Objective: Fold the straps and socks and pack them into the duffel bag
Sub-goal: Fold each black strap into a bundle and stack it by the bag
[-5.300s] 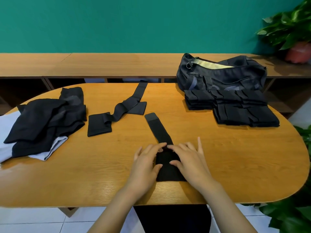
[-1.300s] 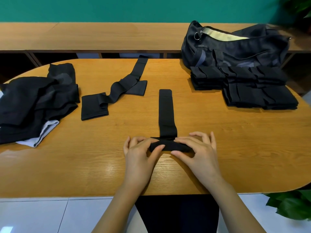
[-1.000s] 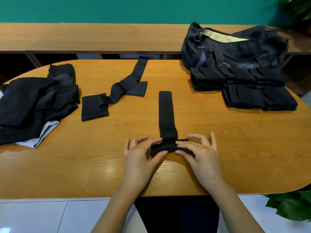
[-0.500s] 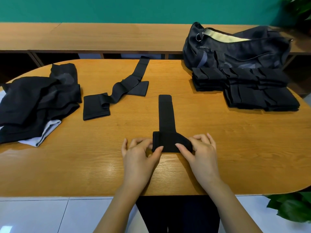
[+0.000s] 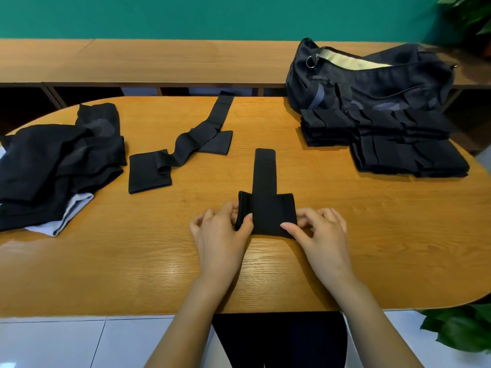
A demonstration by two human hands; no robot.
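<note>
A black strap point(image 5: 265, 205) lies in front of me on the wooden table point(image 5: 159, 261). Its near end is folded into a thick pad and its narrow tail runs away from me. My left hand point(image 5: 221, 235) pinches the pad's left edge. My right hand point(image 5: 322, 235) pinches its right edge. Another black strap point(image 5: 183, 150) lies unfolded to the left. A stack of folded black pieces point(image 5: 385, 144) sits at the right, in front of the dark duffel bag point(image 5: 372, 81), whose zip is open.
A heap of black and white cloth point(image 5: 55, 166) covers the table's left end. A wooden bench point(image 5: 159, 62) runs along the green wall behind the table. Green plants stand at the top right point(image 5: 467, 17) and bottom right point(image 5: 462, 330).
The wide near end of the strap has been rolled away from me into a thicker pad, leaving a shorter tail. Both hands moved from the pad's top to its side edges.
</note>
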